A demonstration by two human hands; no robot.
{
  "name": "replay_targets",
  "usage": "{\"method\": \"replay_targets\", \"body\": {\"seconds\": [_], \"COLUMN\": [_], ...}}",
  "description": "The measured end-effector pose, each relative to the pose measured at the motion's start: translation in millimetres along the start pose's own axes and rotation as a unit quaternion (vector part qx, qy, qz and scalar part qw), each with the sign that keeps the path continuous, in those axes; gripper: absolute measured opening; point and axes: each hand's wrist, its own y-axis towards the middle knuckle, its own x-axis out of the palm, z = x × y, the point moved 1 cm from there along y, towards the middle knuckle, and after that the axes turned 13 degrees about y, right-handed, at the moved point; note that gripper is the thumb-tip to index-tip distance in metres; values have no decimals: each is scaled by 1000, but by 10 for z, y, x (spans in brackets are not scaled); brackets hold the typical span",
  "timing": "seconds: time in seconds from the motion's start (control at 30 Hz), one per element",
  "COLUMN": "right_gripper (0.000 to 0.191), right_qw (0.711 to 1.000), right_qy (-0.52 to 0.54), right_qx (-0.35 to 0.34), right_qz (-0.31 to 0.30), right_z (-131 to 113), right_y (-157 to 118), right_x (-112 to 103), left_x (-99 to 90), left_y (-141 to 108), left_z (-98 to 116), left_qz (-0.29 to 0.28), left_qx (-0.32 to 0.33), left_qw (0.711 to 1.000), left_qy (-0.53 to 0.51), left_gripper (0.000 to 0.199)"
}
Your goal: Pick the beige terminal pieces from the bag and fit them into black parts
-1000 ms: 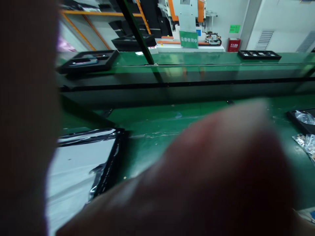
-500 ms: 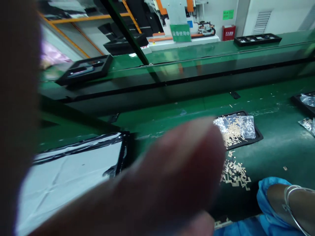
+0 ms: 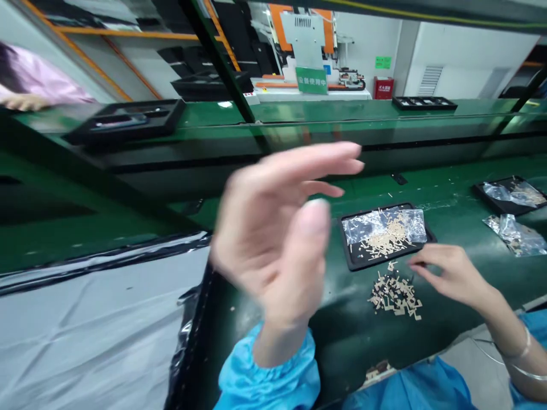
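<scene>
My left hand [image 3: 277,239], in a blue elastic sleeve, is raised in the middle of the view. Its fingers point right, curved and apart from the thumb, with nothing between them. Lower down at the right, my right hand [image 3: 455,273] is closed in a pinch just over the green bench. A small dark thing shows at its fingertips, too little to name. Beside those fingertips lies a loose pile of small beige and dark pieces [image 3: 395,296]. Just behind is a black tray [image 3: 356,262], holding a clear plastic bag [image 3: 361,225] and many beige slips [image 3: 388,236].
A white sheet with black edging [image 3: 106,330] covers the left side. At the right are another black tray [image 3: 491,196] and a clear bag of pieces [image 3: 517,236]. Black trays [image 3: 128,122] stand on the raised shelf; another person's hand [image 3: 25,102] shows far left.
My left hand has drawn back from right before the camera, where its thumb filled the view. My right hand has come into sight by the pile. The view has shifted slightly.
</scene>
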Motion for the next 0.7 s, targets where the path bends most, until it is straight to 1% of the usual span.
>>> {"method": "replay_targets", "body": {"seconds": [0.03, 0.07, 0.1, 0.17, 0.2, 0.27, 0.33, 0.4, 0.47, 0.5, 0.57, 0.63, 0.7], "right_gripper": [12, 13, 13, 16, 17, 18, 15, 14, 19, 21, 22, 19, 16], "right_qw": [998, 991, 983, 968, 961, 953, 945, 939, 938, 939, 945, 953, 962], "right_qy": [-27, -47, -67, -110, -132, -178, -226, -255, -260, -257, -245, -226, -198], "right_qx": [42, 94, 136, 176, 179, 162, 125, 95, 87, 90, 98, 108, 125], "right_qz": [-50, -85, -105, -145, -162, -186, -201, -210, -212, -208, -194, -172, -142], "right_z": [148, 296, 426, 597, 634, 630, 568, 499, 455, 445, 449, 482, 536], "right_y": [-5, -31, -68, -138, -161, -185, -191, -198, -209, -216, -230, -246, -266], "right_x": [69, 131, 180, 244, 262, 285, 311, 348, 385, 399, 411, 400, 374], "left_x": [62, 139, 228, 422, 521, 709, 859, 961, 1017, 1030, 1036, 1030, 1031], "left_y": [15, 18, 10, -44, -85, -181, -272, -343, -397, -421, -469, -518, -563], "left_z": [-51, -121, -207, -408, -512, -707, -862, -957, -988, -979, -924, -850, -808], "left_qz": [-31, -70, -107, -160, -184, -246, -315, -377, -428, -450, -483, -497, -507], "left_qx": [45, 72, 88, 81, 75, 46, 17, -2, -1, 11, 66, 141, 192], "left_qw": [998, 994, 988, 978, 973, 956, 932, 903, 875, 859, 823, 783, 757], "left_qy": [15, 38, 63, 103, 117, 149, 180, 205, 227, 243, 292, 345, 365], "left_gripper": [18, 18, 18, 17, 16, 15, 15, 15, 15, 16, 19, 20, 20]}}
